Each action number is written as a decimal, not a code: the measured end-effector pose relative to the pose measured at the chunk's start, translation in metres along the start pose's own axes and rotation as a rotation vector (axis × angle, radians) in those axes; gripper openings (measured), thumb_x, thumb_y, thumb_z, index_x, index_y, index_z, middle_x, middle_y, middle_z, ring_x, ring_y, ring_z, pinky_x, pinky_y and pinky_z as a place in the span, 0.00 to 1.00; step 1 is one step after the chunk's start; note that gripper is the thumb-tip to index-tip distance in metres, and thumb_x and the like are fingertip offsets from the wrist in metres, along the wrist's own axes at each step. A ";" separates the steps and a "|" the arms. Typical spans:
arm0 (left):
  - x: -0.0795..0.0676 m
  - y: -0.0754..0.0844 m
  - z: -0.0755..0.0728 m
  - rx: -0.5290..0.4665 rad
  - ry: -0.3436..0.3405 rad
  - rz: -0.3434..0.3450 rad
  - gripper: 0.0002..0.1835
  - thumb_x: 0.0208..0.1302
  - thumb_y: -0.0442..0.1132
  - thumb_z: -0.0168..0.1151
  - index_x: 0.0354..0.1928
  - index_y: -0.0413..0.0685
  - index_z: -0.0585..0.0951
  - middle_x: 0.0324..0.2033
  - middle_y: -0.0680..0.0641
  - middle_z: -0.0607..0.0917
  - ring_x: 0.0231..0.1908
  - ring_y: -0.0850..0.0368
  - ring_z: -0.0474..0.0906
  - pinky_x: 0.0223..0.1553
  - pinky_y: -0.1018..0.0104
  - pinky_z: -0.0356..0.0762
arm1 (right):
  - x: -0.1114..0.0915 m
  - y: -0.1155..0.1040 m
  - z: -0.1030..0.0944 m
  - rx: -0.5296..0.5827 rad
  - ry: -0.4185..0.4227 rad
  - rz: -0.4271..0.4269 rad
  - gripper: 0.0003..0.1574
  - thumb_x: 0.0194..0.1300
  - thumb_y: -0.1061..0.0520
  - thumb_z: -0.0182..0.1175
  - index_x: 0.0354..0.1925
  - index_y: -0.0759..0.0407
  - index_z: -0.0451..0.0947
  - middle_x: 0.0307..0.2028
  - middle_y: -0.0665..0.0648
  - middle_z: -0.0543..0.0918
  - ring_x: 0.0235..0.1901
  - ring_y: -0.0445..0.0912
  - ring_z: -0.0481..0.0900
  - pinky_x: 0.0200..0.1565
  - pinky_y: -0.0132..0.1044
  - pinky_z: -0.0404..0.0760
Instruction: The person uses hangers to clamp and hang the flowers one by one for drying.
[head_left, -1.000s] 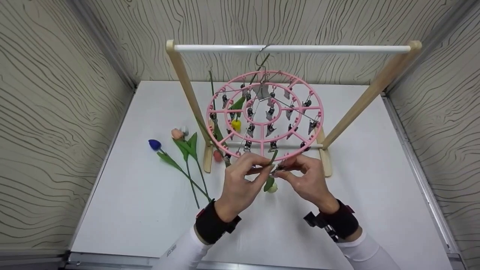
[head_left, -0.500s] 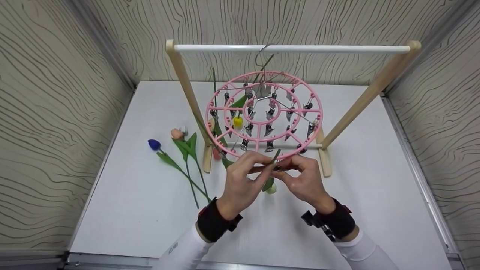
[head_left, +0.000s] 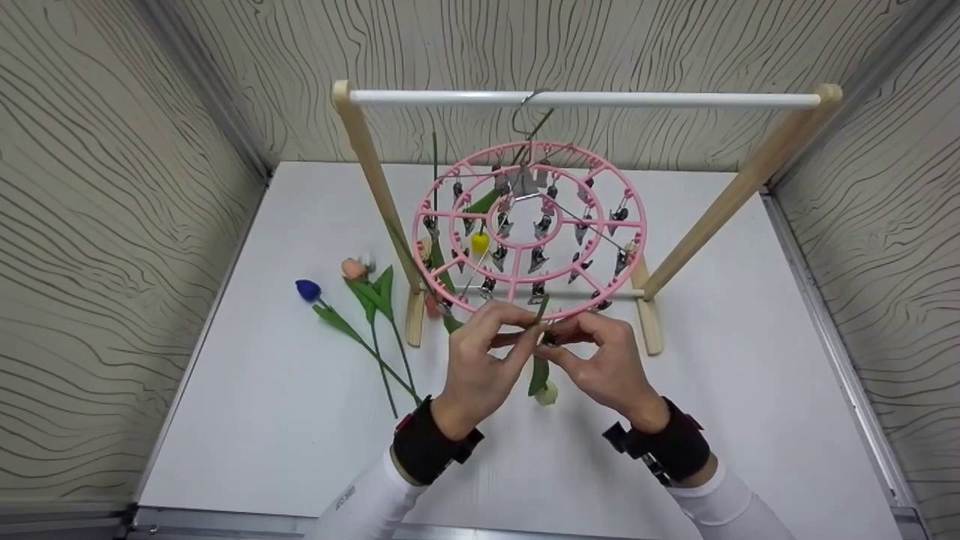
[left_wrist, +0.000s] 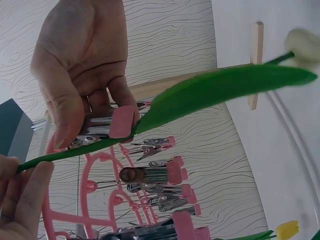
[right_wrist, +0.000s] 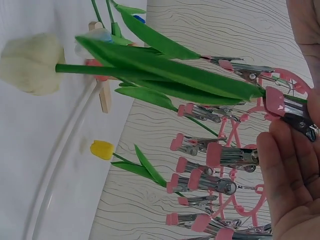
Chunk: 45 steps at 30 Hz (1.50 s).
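A white tulip [head_left: 546,393] with a green leaf hangs head down below my hands. My left hand [head_left: 487,364] pinches its stem, with the stem's end sticking up above the fingers. My right hand [head_left: 607,364] grips a metal clip with pink tips [right_wrist: 275,102] by its handles. In the right wrist view the clip's tips meet the stem near the leaf base; I cannot tell whether they clamp it. Above the hands hangs a round pink clip hanger [head_left: 517,281] with several clips. A yellow tulip [head_left: 480,241] hangs head down from it, with other tulips at its left side.
A rack with wooden legs [head_left: 739,199] and a white bar [head_left: 660,98] bears the hanger. On the white table [head_left: 270,420] at the left lie a blue tulip [head_left: 307,290], a peach tulip [head_left: 352,268] and a pale tulip [head_left: 367,261]. Patterned walls stand around.
The white tulip's head hangs slightly lower than before. The hanger has turned and swung a little, its yellow tulip shifting right. My hands have closed up around the stem and clip.
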<state>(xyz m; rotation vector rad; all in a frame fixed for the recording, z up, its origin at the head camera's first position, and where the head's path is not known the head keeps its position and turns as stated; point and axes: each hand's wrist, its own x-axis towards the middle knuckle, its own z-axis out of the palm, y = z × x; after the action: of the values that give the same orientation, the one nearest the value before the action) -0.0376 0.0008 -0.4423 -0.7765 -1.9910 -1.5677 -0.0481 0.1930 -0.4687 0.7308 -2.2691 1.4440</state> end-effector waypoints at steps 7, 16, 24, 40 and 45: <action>0.000 -0.001 -0.003 -0.005 0.019 -0.011 0.08 0.66 0.24 0.74 0.45 0.35 0.86 0.38 0.39 0.89 0.41 0.48 0.92 0.44 0.70 0.92 | -0.002 0.001 0.000 0.033 -0.022 0.027 0.22 0.53 0.71 0.82 0.46 0.63 0.89 0.38 0.59 0.93 0.40 0.40 0.92 0.46 0.23 0.90; -0.003 -0.004 -0.004 0.021 0.039 -0.001 0.10 0.64 0.24 0.75 0.46 0.36 0.87 0.39 0.40 0.90 0.40 0.49 0.92 0.44 0.70 0.92 | -0.003 0.004 0.001 0.077 -0.011 0.064 0.24 0.52 0.73 0.81 0.49 0.65 0.90 0.41 0.62 0.94 0.40 0.34 0.90 0.46 0.23 0.90; -0.009 -0.011 -0.012 0.028 0.073 0.051 0.11 0.61 0.22 0.76 0.44 0.35 0.87 0.37 0.39 0.91 0.37 0.50 0.92 0.42 0.71 0.92 | -0.006 0.009 0.003 0.081 0.001 0.072 0.25 0.51 0.75 0.81 0.48 0.67 0.89 0.40 0.64 0.92 0.41 0.33 0.90 0.46 0.23 0.90; -0.054 -0.061 -0.057 0.205 0.075 -0.113 0.10 0.63 0.24 0.75 0.45 0.37 0.88 0.36 0.43 0.93 0.34 0.53 0.92 0.37 0.73 0.91 | -0.013 0.013 -0.001 0.110 0.008 0.102 0.25 0.52 0.75 0.80 0.50 0.68 0.88 0.41 0.63 0.92 0.44 0.35 0.91 0.48 0.26 0.91; -0.066 -0.086 -0.081 0.350 0.109 -0.348 0.09 0.68 0.29 0.74 0.48 0.38 0.89 0.37 0.43 0.94 0.35 0.51 0.92 0.35 0.71 0.91 | -0.017 0.015 -0.005 0.104 0.023 0.135 0.28 0.53 0.75 0.79 0.53 0.64 0.88 0.44 0.63 0.92 0.45 0.36 0.91 0.48 0.28 0.92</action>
<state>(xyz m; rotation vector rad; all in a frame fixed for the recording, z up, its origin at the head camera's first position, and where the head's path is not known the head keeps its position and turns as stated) -0.0478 -0.1026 -0.5293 -0.2113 -2.3195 -1.3417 -0.0433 0.2071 -0.4869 0.5967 -2.2783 1.6342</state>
